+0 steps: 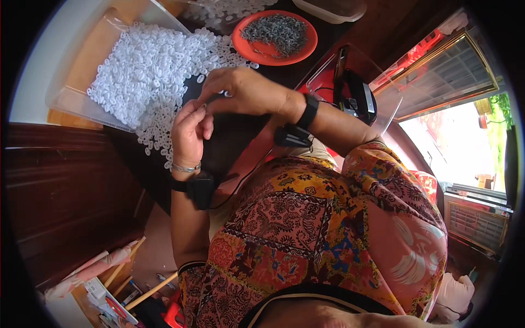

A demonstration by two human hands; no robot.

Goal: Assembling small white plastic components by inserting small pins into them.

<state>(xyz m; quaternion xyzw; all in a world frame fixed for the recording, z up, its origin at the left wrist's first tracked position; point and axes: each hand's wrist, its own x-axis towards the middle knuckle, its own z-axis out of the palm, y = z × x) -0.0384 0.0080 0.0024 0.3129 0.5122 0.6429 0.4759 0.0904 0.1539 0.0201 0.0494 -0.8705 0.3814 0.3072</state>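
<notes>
My left hand [189, 130] and my right hand [239, 90] meet over the dark table, fingertips close together. Each is closed in a pinch; whatever small thing sits between the fingers is too small or hidden to make out. Just left of them, small white oval plastic pieces with holes [143, 68] fill a clear plastic tray [82, 104] and spill over its edge toward my left wrist. Beyond my right hand lies an orange-red plate [249, 54] heaped with small grey metal pieces [276, 34].
More white pieces [227, 10] lie at the far edge. A pale plastic container [331, 10] stands far right. Nearer on the right, a clear bin [391, 112] holds a black device [358, 98]. A dark wooden panel [71, 180] stands left. Straps and a cable are on my wrists.
</notes>
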